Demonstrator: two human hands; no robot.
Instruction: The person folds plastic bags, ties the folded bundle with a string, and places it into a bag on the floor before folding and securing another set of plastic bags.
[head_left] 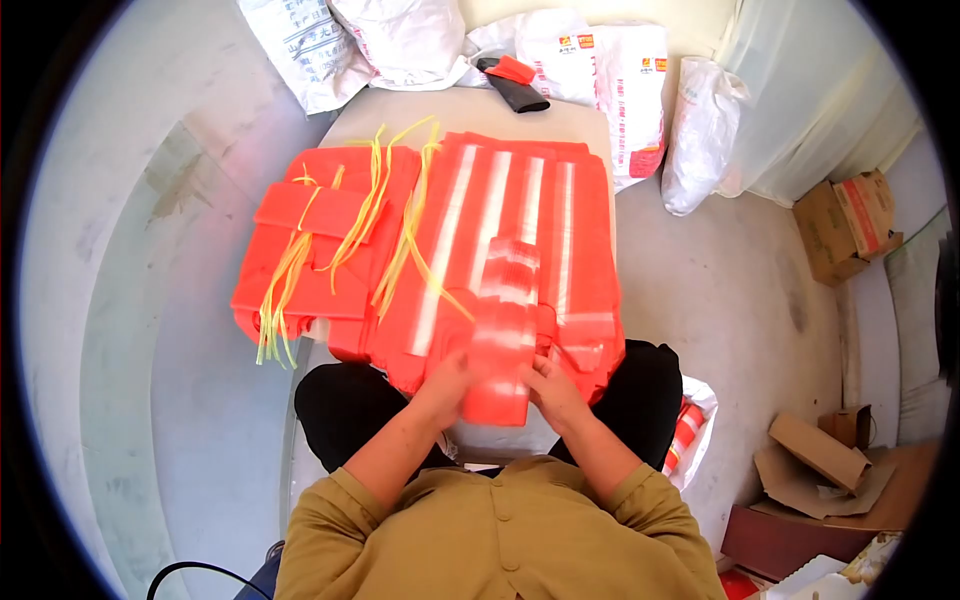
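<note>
A folded red strip with pale bands [500, 345] is held between my two hands, over the near edge of the red pile. My left hand [447, 388] is closed on its left side, slightly blurred. On its right side my right hand [550, 385] grips the edge with the thumb and fingers. Beneath and beyond lies a wide stack of red fabric with whitish stripes [450, 240]. To the left are folded red bundles [335, 215], with yellow ties [285, 290] lying across them.
White printed sacks [565, 55] line the back, with a black and red item [515, 85] before them. A white bag with red rolls [690, 435] stands by my right knee. Cardboard boxes [850, 225] are at the right, and opened cardboard [820, 465] lies lower right.
</note>
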